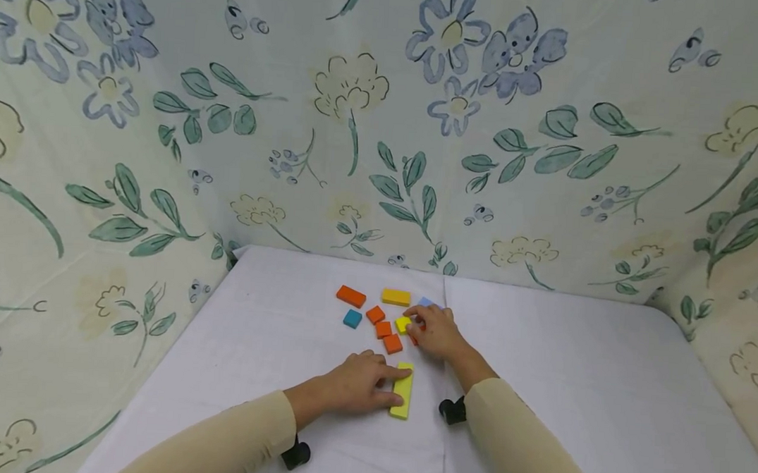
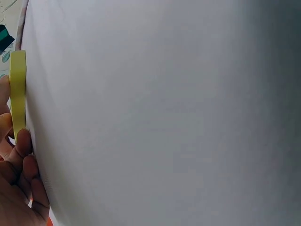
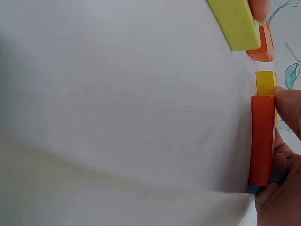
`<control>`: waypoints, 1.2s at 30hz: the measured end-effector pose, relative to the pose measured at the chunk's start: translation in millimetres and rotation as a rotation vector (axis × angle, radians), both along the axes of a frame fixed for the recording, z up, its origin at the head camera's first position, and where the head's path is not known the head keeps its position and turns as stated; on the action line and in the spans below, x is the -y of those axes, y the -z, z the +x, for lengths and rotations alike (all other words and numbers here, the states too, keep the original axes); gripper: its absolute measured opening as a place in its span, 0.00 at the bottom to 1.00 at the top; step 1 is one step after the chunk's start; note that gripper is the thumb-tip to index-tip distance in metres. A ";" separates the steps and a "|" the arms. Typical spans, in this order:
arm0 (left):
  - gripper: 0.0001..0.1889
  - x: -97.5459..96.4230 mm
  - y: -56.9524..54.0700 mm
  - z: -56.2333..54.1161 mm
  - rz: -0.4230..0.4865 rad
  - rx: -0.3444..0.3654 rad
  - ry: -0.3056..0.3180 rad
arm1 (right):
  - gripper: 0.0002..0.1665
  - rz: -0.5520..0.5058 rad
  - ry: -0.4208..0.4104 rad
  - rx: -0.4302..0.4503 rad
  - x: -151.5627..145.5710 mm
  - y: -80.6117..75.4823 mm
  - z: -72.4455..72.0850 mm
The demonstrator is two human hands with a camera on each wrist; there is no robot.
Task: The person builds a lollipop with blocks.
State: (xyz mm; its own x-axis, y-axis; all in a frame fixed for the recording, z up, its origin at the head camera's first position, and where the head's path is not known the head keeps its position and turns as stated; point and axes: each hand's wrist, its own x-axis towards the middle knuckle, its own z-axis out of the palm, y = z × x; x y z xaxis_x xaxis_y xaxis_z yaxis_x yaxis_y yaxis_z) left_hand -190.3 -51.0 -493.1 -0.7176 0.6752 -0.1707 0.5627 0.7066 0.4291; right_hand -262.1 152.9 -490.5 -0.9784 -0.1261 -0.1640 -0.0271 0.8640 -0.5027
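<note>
The long yellow block (image 1: 403, 387) has smooth, flat faces and a mostly matt coat; painted wood or plastic, I can't tell which. The red-orange block (image 3: 262, 141) looks just as smooth, its colour even and low in shine, and the teal block (image 1: 353, 318) seems matt too. The white tablecloth (image 1: 550, 385) is dull, finely textured cloth with soft creases. The floral drape (image 1: 330, 192) is matt printed fabric, lightly rippled. The beige sleeves (image 1: 218, 434) look like soft, unshiny cloth.
</note>
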 end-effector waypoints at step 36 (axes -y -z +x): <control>0.29 -2.2 -1.2 -0.5 -0.003 0.004 -0.017 | 0.19 -0.039 -0.064 -0.119 -12.2 -5.7 16.6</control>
